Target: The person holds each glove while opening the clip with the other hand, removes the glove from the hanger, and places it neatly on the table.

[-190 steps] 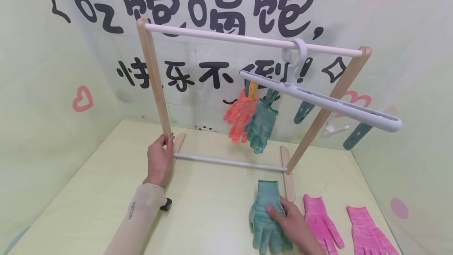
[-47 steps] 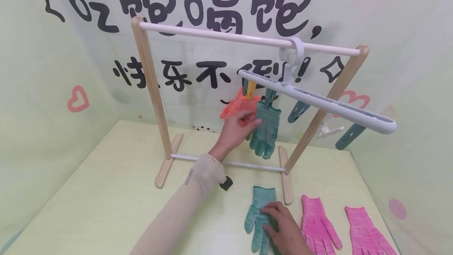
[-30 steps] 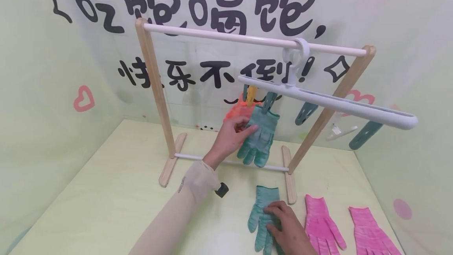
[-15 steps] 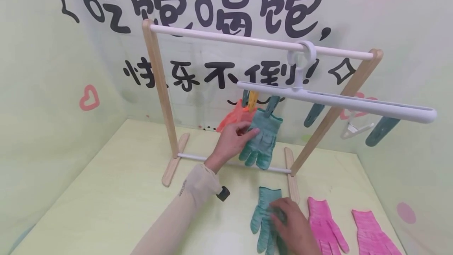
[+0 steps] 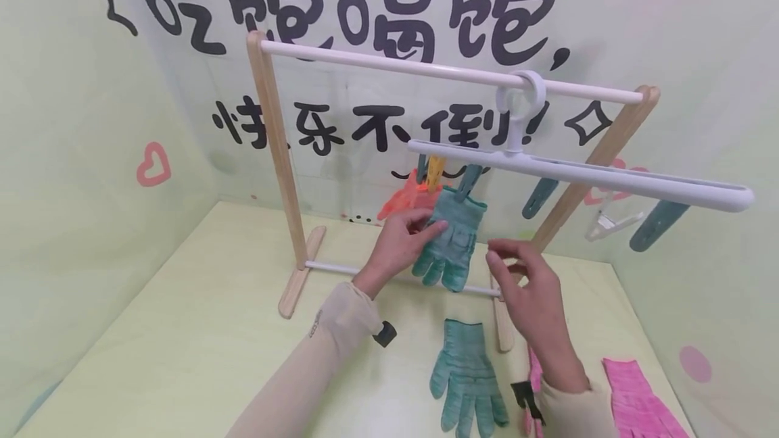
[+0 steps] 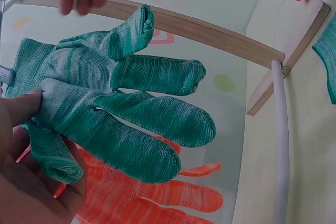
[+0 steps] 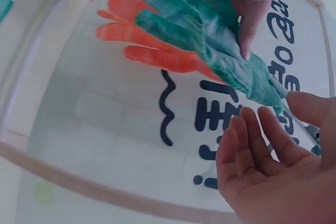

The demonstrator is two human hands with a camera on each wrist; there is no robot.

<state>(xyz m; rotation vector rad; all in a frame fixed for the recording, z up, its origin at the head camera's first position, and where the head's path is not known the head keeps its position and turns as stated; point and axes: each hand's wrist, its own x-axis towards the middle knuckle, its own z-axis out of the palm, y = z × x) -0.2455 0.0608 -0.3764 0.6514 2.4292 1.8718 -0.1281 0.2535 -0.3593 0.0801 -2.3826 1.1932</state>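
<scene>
My left hand pinches a green glove between thumb and fingers, near its cuff. A dark teal clip holds that cuff under the grey hanger. In the left wrist view the glove hangs with its fingers spread. Just right of it, my right hand is raised with loosely bent fingers and nothing in them; the right wrist view puts its fingertips close to the cuff. Behind hangs an orange glove, partly hidden, under a yellow clip. Another green glove lies flat on the table.
The hanger hooks over the white rail of a wooden rack. More teal clips and a white clip hang along it without gloves. Right of the green glove lie pink gloves, one mostly behind my right wrist.
My left hand went from the rack post to the hanging green glove, and the hanger has swivelled. My right hand has left the green glove on the table and risen beside the hanging one.
</scene>
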